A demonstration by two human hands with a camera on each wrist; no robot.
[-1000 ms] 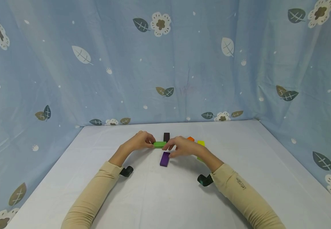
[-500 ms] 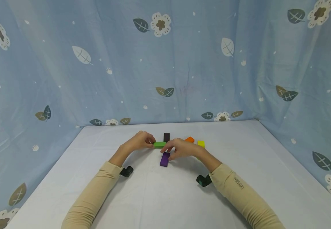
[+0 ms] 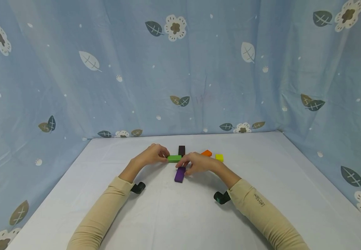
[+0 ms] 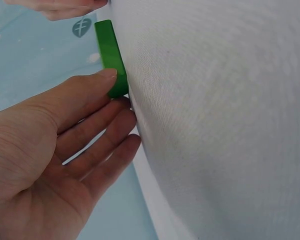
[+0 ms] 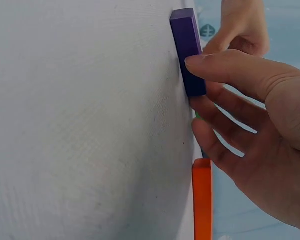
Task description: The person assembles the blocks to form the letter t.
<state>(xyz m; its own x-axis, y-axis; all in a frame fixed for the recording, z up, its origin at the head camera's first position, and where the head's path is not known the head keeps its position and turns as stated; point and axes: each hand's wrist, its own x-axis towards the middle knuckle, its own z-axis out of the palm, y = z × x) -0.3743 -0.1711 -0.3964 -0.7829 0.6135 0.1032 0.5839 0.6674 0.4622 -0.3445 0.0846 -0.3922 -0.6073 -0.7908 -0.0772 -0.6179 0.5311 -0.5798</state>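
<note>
A green block [image 3: 174, 158] lies on the white-covered table, its length running left to right in the head view. My left hand [image 3: 153, 153] pinches its left end; the thumb [image 4: 106, 75] lies on the block in the left wrist view, fingertips close by. Nearer to me is a purple block [image 3: 179, 175], lying at a slight slant. My right hand [image 3: 199, 162] pinches its far end, with the thumb [image 5: 202, 64] on one side and the index finger mostly hidden behind the block. A black block [image 3: 182, 150] lies just beyond the green one, its near end partly covered.
To the right of the blocks in hand lie an orange block [image 3: 207, 153], partly behind the right hand, and a yellow block [image 3: 219, 157]. A blue patterned curtain [image 3: 180, 69] closes off the table's back and sides. Black wrist cameras [image 3: 222, 197] hang under both forearms.
My right hand has come slightly down and left, its fingers closing onto the purple block. More of the orange block shows. The left hand and green block stay in place.
</note>
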